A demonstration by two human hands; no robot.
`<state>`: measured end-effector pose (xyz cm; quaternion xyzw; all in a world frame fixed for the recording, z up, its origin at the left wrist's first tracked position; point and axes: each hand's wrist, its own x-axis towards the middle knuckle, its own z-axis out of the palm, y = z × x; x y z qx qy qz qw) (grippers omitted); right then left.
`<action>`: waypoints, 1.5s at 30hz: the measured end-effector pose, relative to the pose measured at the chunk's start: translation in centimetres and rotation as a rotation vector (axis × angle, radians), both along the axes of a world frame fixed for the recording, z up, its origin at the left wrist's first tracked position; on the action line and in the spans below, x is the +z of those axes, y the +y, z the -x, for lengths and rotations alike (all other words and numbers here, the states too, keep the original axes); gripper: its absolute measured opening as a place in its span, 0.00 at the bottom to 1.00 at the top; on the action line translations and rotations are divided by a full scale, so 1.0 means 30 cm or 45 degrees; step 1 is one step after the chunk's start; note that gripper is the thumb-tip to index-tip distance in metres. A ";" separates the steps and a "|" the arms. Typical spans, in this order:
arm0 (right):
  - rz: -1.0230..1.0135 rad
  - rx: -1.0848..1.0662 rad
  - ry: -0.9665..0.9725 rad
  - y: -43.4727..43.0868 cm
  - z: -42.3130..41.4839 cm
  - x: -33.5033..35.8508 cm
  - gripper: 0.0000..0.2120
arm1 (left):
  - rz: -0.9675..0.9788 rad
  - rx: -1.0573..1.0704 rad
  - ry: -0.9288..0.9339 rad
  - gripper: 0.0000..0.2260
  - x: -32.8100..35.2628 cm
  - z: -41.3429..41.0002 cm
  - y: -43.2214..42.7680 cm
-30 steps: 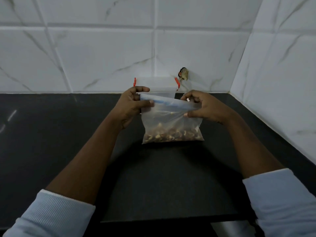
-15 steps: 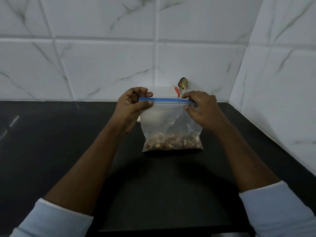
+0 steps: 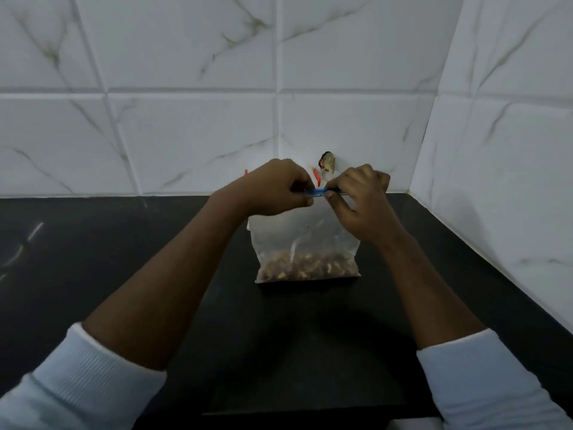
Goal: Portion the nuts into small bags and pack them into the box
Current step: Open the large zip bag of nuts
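A moment ago the bag [image 3: 297, 237] had its mouth open, and my hands held it one at each end. Then the top was pulled flat. Now my left hand [image 3: 276, 189] has slid along to meet my right hand [image 3: 362, 203] near the middle of the blue strip [image 3: 319, 191]. Both hands pinch that strip with thumb and fingers curled onto it, and only a short bit of blue shows between them. I think this means the bag is being pressed shut, so this portion is nearly done. It would still have to go into the box. The bag stands on the dark worktop [image 3: 124, 259] and hangs down from my hands. The nuts [image 3: 310, 267] lie in a low heap at its bottom, well below my fingers. I cannot tell if the strip is closed all the way along, because my hands cover most of it. The box [image 3: 322, 183] sits just behind my hands, against the wall, and is almost all hidden. I see only a pale bit between my hands and a red clip [image 3: 316, 180] there. Another speck of red [image 3: 246, 172] shows just past my left hand. I cannot see into the box, so I do not know if any bags are in it yet. A small dark thing [image 3: 328, 162] is on the wall above my right hand, but it is too small to make out. The picture is dim and the nuts are a bit blurry through the plastic.
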<state>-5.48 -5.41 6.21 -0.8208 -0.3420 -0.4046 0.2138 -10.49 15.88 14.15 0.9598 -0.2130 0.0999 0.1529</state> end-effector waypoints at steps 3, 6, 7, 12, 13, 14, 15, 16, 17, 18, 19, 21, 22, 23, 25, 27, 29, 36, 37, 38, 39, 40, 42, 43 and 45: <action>-0.260 0.036 -0.029 -0.031 -0.009 -0.009 0.14 | 0.047 0.037 0.147 0.04 0.077 0.004 -0.040; -0.738 -0.048 -0.080 -0.088 -0.028 -0.026 0.17 | 0.284 0.060 0.100 0.03 0.155 0.018 -0.018; -0.868 -0.089 -0.086 -0.103 -0.030 -0.029 0.17 | 0.319 0.062 0.092 0.03 0.167 0.019 -0.018; -1.031 -0.146 -0.031 -0.120 -0.056 -0.041 0.15 | 0.107 0.116 0.383 0.03 0.093 0.008 -0.056; -1.007 -0.131 -0.044 -0.117 -0.061 -0.040 0.14 | 0.171 0.135 0.368 0.03 0.089 0.001 -0.049; -0.978 -0.117 -0.063 -0.111 -0.063 -0.036 0.14 | 0.276 0.154 0.337 0.03 0.094 -0.003 -0.042; -0.951 -0.099 -0.085 -0.104 -0.063 -0.029 0.13 | 0.403 0.173 0.294 0.03 0.105 -0.010 -0.037; -0.926 -0.071 -0.104 -0.095 -0.058 -0.021 0.12 | 0.530 0.196 0.257 0.03 0.119 -0.017 -0.033; -0.902 -0.034 -0.114 -0.084 -0.048 -0.013 0.11 | 0.640 0.222 0.245 0.03 0.130 -0.029 -0.030; -0.875 0.012 -0.106 -0.074 -0.038 -0.005 0.09 | 0.724 0.245 0.268 0.03 0.135 -0.043 -0.031; -0.838 0.066 -0.069 -0.064 -0.028 0.001 0.07 | 0.781 0.264 0.326 0.04 0.126 -0.059 -0.034; -0.766 0.163 0.148 -0.044 -0.005 0.015 0.06 | 0.860 0.285 0.527 0.06 0.062 -0.093 -0.049; -0.739 0.195 0.324 -0.033 0.004 0.021 0.06 | 0.893 0.302 0.619 0.08 0.015 -0.107 -0.060; -0.714 0.223 0.517 -0.022 0.009 0.022 0.07 | 0.952 0.325 0.692 0.10 -0.036 -0.119 -0.066; -0.664 0.254 0.810 -0.005 0.009 0.017 0.07 | 1.258 0.327 0.811 0.13 -0.119 -0.136 -0.077; -0.674 0.284 0.939 0.007 0.004 0.004 0.07 | 1.651 0.294 0.908 0.12 -0.160 -0.140 -0.081; -0.767 0.357 1.009 0.015 -0.005 -0.008 0.06 | 1.858 0.248 0.958 0.13 -0.190 -0.139 -0.079; -0.868 0.470 1.064 0.023 -0.009 -0.008 0.07 | 2.037 0.113 0.994 0.24 -0.246 -0.116 -0.093; -0.887 0.488 1.084 0.022 -0.011 -0.008 0.07 | 2.022 0.121 0.955 0.24 -0.249 -0.118 -0.093; -0.909 0.508 1.117 0.022 -0.012 -0.009 0.07 | 2.013 0.133 0.923 0.23 -0.251 -0.117 -0.093; -0.928 0.528 1.146 0.022 -0.014 -0.009 0.08 | 2.010 0.141 0.901 0.23 -0.252 -0.115 -0.094; -0.940 0.546 1.166 0.023 -0.015 -0.009 0.09 | 2.015 0.135 0.891 0.23 -0.251 -0.110 -0.097; -0.959 0.566 1.175 0.026 -0.012 -0.008 0.12 | 2.019 0.099 0.874 0.22 -0.249 -0.097 -0.102; -0.966 0.567 1.169 0.028 -0.010 -0.007 0.14 | 2.016 0.079 0.860 0.21 -0.247 -0.093 -0.103; -0.974 0.564 1.153 0.032 -0.005 -0.006 0.15 | 2.009 0.047 0.833 0.17 -0.242 -0.087 -0.106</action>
